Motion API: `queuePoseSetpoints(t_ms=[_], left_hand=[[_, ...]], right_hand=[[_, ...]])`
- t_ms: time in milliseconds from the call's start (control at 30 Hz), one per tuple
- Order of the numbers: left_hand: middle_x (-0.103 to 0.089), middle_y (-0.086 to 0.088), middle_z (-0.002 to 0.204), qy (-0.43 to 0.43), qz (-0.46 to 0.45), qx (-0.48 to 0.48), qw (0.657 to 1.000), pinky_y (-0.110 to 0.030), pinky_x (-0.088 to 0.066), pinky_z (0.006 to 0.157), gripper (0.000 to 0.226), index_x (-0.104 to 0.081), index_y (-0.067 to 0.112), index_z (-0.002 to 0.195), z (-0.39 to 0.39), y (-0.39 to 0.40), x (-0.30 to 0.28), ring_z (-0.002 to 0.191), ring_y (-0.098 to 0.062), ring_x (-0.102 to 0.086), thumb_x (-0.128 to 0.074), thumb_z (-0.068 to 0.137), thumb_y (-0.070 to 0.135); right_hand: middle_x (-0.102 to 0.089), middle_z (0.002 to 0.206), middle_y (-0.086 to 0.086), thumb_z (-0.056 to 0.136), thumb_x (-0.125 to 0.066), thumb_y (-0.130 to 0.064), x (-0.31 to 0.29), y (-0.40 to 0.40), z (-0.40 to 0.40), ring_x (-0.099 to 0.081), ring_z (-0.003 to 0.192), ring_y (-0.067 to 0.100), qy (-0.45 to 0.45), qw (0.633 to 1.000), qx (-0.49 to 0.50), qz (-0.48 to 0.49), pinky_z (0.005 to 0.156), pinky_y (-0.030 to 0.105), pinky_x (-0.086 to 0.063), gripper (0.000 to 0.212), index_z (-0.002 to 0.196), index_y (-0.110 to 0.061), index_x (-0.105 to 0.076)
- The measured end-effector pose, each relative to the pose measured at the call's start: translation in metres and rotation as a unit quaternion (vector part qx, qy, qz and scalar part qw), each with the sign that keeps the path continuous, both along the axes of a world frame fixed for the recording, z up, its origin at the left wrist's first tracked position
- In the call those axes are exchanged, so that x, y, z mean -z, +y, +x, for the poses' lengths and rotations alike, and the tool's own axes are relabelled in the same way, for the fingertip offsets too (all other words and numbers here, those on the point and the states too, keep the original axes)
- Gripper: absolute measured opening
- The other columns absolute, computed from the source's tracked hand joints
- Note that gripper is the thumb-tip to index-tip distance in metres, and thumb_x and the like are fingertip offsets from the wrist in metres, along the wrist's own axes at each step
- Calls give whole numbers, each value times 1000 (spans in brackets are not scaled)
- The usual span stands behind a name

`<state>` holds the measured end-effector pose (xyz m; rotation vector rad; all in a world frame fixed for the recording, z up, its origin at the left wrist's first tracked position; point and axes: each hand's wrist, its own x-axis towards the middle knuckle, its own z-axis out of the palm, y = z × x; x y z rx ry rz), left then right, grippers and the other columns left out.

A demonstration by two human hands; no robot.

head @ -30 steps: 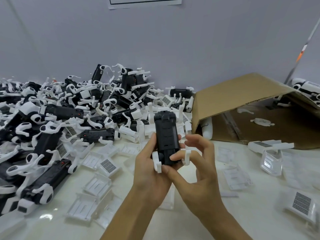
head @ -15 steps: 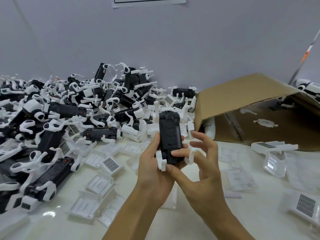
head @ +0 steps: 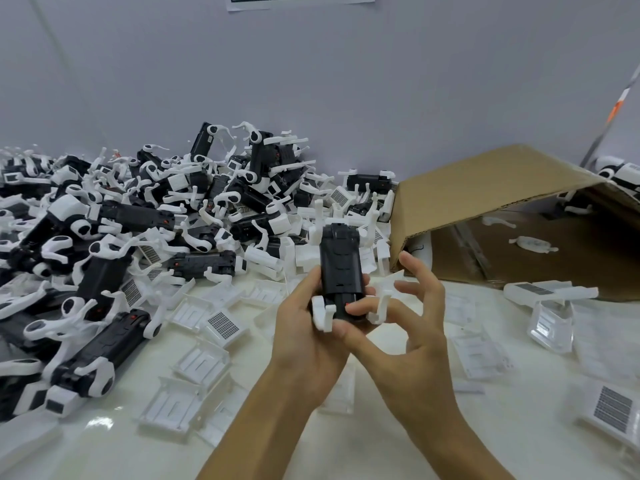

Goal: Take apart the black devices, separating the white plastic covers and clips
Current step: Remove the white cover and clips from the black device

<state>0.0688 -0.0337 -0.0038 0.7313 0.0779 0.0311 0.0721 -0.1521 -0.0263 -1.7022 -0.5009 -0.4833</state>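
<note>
A black device (head: 341, 268) with white clips at its lower corners stands upright above the table centre. My left hand (head: 306, 337) grips its lower part from the left and below. My right hand (head: 405, 341) presses its thumb on the device's bottom end, its other fingers spread beside a white clip (head: 381, 308). A big heap of black devices with white clips (head: 138, 230) covers the left of the table. Loose white plastic covers (head: 201, 362) lie in front of the heap.
An open cardboard box (head: 485, 192) lies on its side at the right, with a few white parts inside. More white covers (head: 550, 323) and labelled pieces (head: 613, 410) lie at the right. A grey wall stands close behind.
The view has shifted slightly. My right hand's fingers have spread wider away from the device while its thumb stays on the bottom end. My left hand keeps its grip.
</note>
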Motion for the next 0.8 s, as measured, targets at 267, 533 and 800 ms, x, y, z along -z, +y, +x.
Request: queuePoseSetpoints(t_ms=[267, 533, 800], left_hand=[[-75, -15, 104, -44, 179, -150, 971, -36, -60, 67, 58, -70, 2, 115, 7, 36, -8, 86, -26, -73, -89, 63, 20], [-66, -22, 125, 28, 38, -195, 980, -30, -59, 59, 91, -41, 0, 147, 2, 40, -18, 95, -22, -72, -80, 67, 21], [-70, -3, 118, -39, 341, -210, 915, -26, -61, 66, 72, -50, 56, 132, -5, 23, -11, 95, -7, -73, -70, 90, 1]], right_hand=[[-64, 70, -4, 92, -52, -54, 0, -8, 13, -56, 62, 11, 198, 975, 69, -68, 55, 16, -42, 42, 68, -20, -59], [-64, 81, -11, 71, -81, -48, -1, -10, 14, -60, 72, 2, 307, 885, -45, -346, 63, 22, -47, 29, 77, -30, -59], [-72, 76, -20, 88, -76, -13, -1, -10, 14, -72, 60, 13, 90, 983, 103, 119, 51, 15, -53, 29, 83, -36, -59]])
